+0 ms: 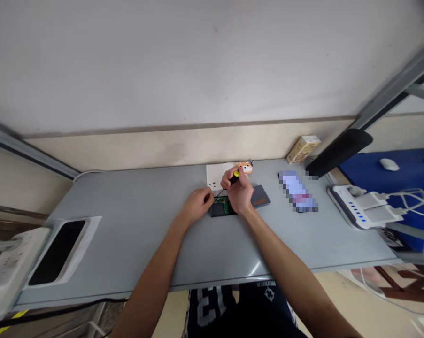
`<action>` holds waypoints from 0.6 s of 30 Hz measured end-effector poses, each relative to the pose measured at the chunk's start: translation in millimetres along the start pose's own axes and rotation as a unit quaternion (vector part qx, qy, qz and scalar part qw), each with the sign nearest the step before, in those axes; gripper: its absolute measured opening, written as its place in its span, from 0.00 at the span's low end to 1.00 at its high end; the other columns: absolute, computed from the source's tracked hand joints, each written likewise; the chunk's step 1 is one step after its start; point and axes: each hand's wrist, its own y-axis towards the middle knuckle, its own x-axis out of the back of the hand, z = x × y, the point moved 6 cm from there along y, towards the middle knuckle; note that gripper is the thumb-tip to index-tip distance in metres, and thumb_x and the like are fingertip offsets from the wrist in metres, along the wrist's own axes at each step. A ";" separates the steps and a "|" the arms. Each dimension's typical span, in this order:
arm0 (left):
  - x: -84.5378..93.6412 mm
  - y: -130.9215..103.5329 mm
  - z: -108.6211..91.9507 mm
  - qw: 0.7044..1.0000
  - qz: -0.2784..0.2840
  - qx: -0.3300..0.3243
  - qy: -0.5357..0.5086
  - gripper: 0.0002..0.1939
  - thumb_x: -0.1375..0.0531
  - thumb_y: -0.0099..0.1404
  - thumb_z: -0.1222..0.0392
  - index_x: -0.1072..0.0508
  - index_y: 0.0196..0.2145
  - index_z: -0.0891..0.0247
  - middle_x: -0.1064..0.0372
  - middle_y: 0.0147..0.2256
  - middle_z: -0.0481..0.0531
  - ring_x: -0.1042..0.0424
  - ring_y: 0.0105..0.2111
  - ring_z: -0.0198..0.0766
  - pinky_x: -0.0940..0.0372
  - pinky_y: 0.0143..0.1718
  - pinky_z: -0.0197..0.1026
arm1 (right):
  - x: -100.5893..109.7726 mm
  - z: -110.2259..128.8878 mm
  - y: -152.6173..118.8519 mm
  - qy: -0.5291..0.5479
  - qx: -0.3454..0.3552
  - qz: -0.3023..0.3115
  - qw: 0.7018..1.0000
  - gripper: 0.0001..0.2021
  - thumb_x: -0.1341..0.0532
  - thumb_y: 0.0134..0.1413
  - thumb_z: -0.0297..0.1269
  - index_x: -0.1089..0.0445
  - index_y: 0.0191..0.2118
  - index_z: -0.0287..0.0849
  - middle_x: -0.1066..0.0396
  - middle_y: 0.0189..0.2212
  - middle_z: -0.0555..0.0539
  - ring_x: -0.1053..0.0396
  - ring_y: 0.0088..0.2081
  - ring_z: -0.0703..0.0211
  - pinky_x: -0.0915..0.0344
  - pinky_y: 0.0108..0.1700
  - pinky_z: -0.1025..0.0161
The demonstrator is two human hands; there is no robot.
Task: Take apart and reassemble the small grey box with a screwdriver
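Observation:
My right hand (240,190) is wrapped round a screwdriver (235,176) with a black and yellow handle. Its thin shaft slants down and left toward a green circuit board (226,203) in an open dark case (218,210). At the case's upper left corner, my left hand (198,204) has its fingers curled and pressed together near the shaft's tip. Whatever those fingers may hold is hidden. Behind the hands, a white sheet (213,174) carries several small dark pieces. A flat grey cover (260,196) lies just right of my right hand, partly behind it.
An orange and white animal-face item (245,167) sits by the wall. To the right are a phone (298,191), a small box (303,149) and a power strip (356,209) with cables. Another dark phone (58,253) lies at left beside a white socket block (16,263).

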 end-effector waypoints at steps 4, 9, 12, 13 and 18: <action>0.5 0.0 -0.5 1.000 -0.004 -0.003 0.003 0.14 0.48 0.73 0.58 0.37 0.28 0.60 0.37 0.26 0.46 0.39 0.28 0.36 0.46 0.33 0.40 | -5.5 -0.1 -1.7 0.015 -0.002 0.032 0.999 0.20 0.45 0.67 0.54 0.38 0.29 0.45 0.48 0.23 0.52 0.50 0.23 0.64 0.47 0.27 0.63; -1.3 -0.2 1.3 1.000 -0.002 -0.009 0.006 0.13 0.48 0.73 0.59 0.38 0.28 0.60 0.37 0.26 0.46 0.39 0.27 0.36 0.46 0.33 0.40 | -2.8 0.5 -1.3 0.029 0.006 0.034 0.999 0.18 0.44 0.67 0.51 0.36 0.29 0.44 0.48 0.23 0.52 0.51 0.23 0.64 0.51 0.26 0.64; -1.7 -0.1 1.6 1.000 -0.003 -0.008 0.003 0.13 0.48 0.72 0.59 0.38 0.28 0.60 0.37 0.26 0.46 0.39 0.27 0.35 0.47 0.32 0.40 | -1.7 -0.2 -2.3 0.011 0.011 0.021 1.000 0.19 0.45 0.67 0.53 0.37 0.29 0.45 0.47 0.23 0.52 0.50 0.24 0.63 0.48 0.27 0.63; -1.6 -0.2 1.5 1.000 -0.004 -0.005 0.002 0.12 0.47 0.72 0.59 0.37 0.28 0.60 0.37 0.26 0.46 0.39 0.27 0.35 0.47 0.32 0.40 | -2.4 -1.1 -3.2 0.002 0.008 0.020 1.000 0.20 0.45 0.67 0.54 0.37 0.29 0.45 0.47 0.23 0.52 0.49 0.24 0.63 0.47 0.27 0.63; 0.1 -0.8 -1.9 1.000 -0.001 0.001 -0.009 0.13 0.48 0.72 0.58 0.38 0.28 0.61 0.36 0.25 0.46 0.39 0.26 0.35 0.47 0.31 0.39 | -9.1 -3.8 -7.5 -0.026 0.006 0.041 0.999 0.21 0.44 0.65 0.56 0.37 0.29 0.45 0.47 0.22 0.52 0.49 0.23 0.63 0.48 0.27 0.63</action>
